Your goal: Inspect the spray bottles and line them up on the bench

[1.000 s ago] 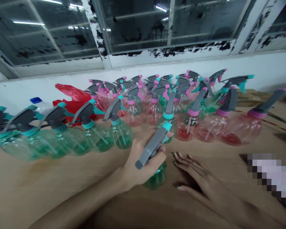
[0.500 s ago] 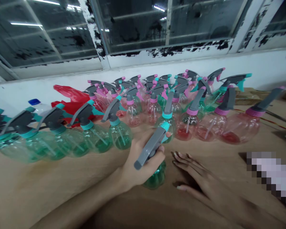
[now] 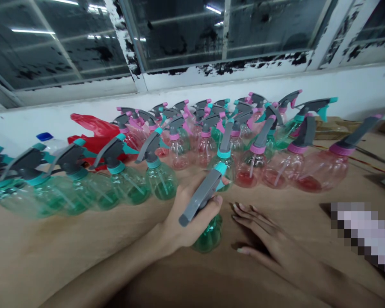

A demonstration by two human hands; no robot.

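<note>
My left hand (image 3: 188, 214) is wrapped round the neck of a green spray bottle (image 3: 208, 237) with a grey and turquoise trigger head. The bottle stands close in front of me, its neck hidden by my fingers. Just right of it, my right hand (image 3: 263, 235) lies flat on the table (image 3: 115, 248), fingers stretched out and holding nothing. Beyond my left hand stands another green spray bottle (image 3: 161, 182), and a pink spray bottle (image 3: 247, 169) is a little farther right.
A row of green spray bottles (image 3: 73, 192) runs to the left. Behind are several pink-collared bottles (image 3: 207, 145), a red plastic bag (image 3: 94, 128) and a blue-capped bottle (image 3: 48, 143). Cardboard (image 3: 333, 128) lies at back right, near a large pink bottle (image 3: 324, 169). A wall with windows closes the back.
Almost nothing differs. The whole view has shifted very slightly, while my left hand stays on the spray bottle and my right hand stays flat on the table.
</note>
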